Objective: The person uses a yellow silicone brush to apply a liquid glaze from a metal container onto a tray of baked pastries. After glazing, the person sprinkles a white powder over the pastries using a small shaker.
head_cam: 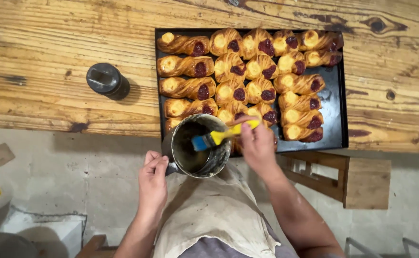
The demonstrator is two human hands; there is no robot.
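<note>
Far to the left of my hands a dark round lid (103,79) stands on the wooden desk (52,62), well apart from everything else; I do not need it.

My left hand (152,179) is closed around the handle of the metal cup (201,145), thumb and fingers curled on it, and holds the cup at the near edge of the desk, just in front of my apron (216,215). I judge that this hand should keep the cup level and close to the tray, so that drops fall on a short way only.

Between my two hands, the blue bristles of the brush (219,136) are inside the cup. The yellow handle goes up to the right into my right hand (257,145), which pinches it with fingers pressed together. I cannot tell how much liquid is in the cup. To do the dipping well, I think I should wet only the bristles and wipe them on the rim.

Beyond my right hand lies the black tray (336,110), full of twisted pastries (247,71) with yellow cream and red jam. They look shiny already. Light strokes seem best, so the fillings do not smear.
</note>
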